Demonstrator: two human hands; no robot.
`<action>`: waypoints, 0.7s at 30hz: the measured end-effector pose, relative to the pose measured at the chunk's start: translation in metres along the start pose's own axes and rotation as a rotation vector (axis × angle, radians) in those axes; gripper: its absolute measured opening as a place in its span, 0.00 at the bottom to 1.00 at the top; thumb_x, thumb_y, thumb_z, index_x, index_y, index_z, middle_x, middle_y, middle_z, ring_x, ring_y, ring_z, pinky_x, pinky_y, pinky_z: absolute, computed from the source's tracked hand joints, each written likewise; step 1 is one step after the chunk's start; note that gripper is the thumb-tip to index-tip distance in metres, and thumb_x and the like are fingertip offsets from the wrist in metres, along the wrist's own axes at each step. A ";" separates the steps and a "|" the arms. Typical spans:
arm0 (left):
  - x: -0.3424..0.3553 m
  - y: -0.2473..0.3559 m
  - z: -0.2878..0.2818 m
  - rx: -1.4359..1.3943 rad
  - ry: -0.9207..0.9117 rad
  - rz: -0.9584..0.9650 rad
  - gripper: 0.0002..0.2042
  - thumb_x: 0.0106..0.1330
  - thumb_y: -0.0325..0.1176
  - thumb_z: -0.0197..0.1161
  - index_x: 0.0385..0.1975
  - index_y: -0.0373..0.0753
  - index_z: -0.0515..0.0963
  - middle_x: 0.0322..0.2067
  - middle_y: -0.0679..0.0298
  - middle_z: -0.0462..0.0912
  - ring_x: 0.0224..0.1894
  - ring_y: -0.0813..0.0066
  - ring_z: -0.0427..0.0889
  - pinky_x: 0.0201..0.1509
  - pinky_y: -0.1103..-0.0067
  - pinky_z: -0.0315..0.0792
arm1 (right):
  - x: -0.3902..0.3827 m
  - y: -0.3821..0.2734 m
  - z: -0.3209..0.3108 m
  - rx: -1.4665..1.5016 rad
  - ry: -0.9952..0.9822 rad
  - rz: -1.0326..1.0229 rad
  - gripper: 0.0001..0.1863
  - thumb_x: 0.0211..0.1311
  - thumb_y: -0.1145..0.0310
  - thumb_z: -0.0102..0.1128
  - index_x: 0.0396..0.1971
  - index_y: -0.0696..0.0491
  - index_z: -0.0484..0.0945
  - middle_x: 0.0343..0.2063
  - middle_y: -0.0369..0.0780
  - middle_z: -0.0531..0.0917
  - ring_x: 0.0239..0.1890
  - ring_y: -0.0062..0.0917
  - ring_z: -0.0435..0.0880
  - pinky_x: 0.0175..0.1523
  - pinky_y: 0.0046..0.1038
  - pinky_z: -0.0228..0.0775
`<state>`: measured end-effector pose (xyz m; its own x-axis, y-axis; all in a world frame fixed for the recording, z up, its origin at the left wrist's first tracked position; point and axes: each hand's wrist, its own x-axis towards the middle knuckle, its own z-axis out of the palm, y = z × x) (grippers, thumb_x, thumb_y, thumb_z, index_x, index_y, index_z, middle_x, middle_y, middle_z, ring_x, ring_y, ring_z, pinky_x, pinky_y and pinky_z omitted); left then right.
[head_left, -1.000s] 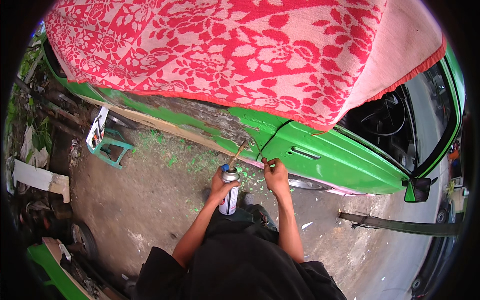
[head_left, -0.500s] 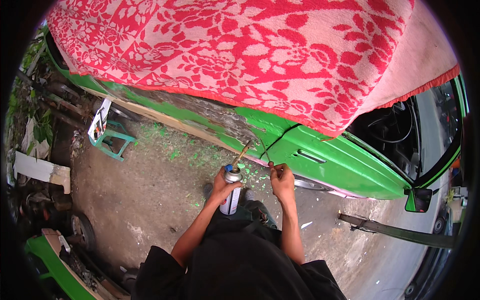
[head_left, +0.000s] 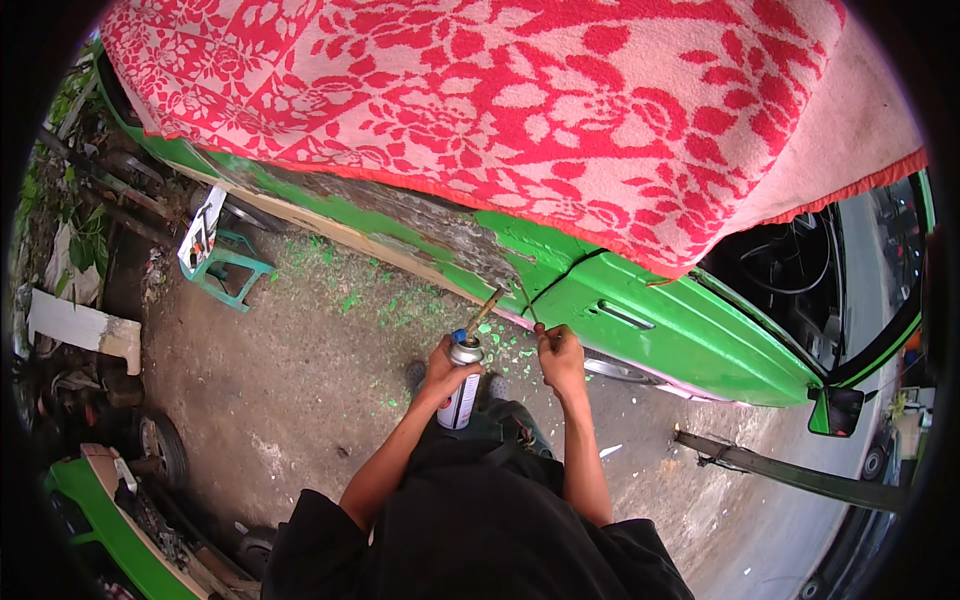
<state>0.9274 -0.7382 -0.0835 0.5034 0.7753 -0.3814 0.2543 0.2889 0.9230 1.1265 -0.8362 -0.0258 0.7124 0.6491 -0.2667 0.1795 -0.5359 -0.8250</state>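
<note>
My left hand [head_left: 440, 380] grips a white gas canister [head_left: 458, 395] topped by a blue-knobbed torch head [head_left: 463, 340]. Its brass nozzle [head_left: 484, 310] points at the scraped, bare grey-brown patch [head_left: 470, 250] on the side of a green car [head_left: 690, 340], just behind the front door's seam; no flame is discernible. My right hand [head_left: 560, 355] is closed on a thin metal tool [head_left: 529, 304], whose far end reaches toward the edge of the peeled paint. Green paint flakes [head_left: 350, 300] lie on the ground below the car.
A red-and-pink floral blanket [head_left: 500, 100] covers the car's upper part. At left stand a turquoise stool [head_left: 230, 290] bearing a board with tools and a loose tyre [head_left: 170, 450]; a detached green panel [head_left: 110, 525] lies lower left. A long metal strip [head_left: 790, 470] lies at right; the side mirror [head_left: 835, 410] juts out.
Over the last second the car and blanket have shifted slightly rightward and downward in the view. My right hand has moved a little down and right; both hands keep their grips.
</note>
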 end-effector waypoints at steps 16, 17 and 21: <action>0.014 -0.003 0.002 0.014 -0.027 0.014 0.27 0.45 0.23 0.72 0.47 0.37 0.71 0.36 0.64 0.82 0.40 0.72 0.83 0.46 0.75 0.77 | 0.011 -0.004 0.005 -0.035 -0.076 -0.022 0.09 0.63 0.70 0.59 0.33 0.61 0.74 0.33 0.55 0.84 0.36 0.52 0.84 0.42 0.44 0.74; 0.015 -0.002 0.002 0.012 -0.025 0.014 0.27 0.45 0.23 0.72 0.47 0.37 0.71 0.36 0.63 0.82 0.40 0.72 0.82 0.46 0.75 0.76 | 0.012 -0.002 0.005 -0.046 -0.080 -0.010 0.09 0.63 0.69 0.59 0.33 0.61 0.74 0.33 0.55 0.84 0.37 0.52 0.84 0.43 0.45 0.74; 0.020 -0.010 0.001 -0.042 -0.028 0.009 0.26 0.45 0.24 0.72 0.47 0.37 0.71 0.36 0.63 0.82 0.40 0.72 0.82 0.46 0.75 0.76 | 0.012 -0.004 0.006 -0.052 -0.094 0.012 0.10 0.64 0.68 0.59 0.34 0.61 0.74 0.33 0.56 0.84 0.39 0.52 0.84 0.44 0.44 0.74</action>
<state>0.9358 -0.7262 -0.1004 0.5290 0.7619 -0.3738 0.2147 0.3060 0.9275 1.1297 -0.8229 -0.0285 0.6484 0.6890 -0.3240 0.2080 -0.5696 -0.7951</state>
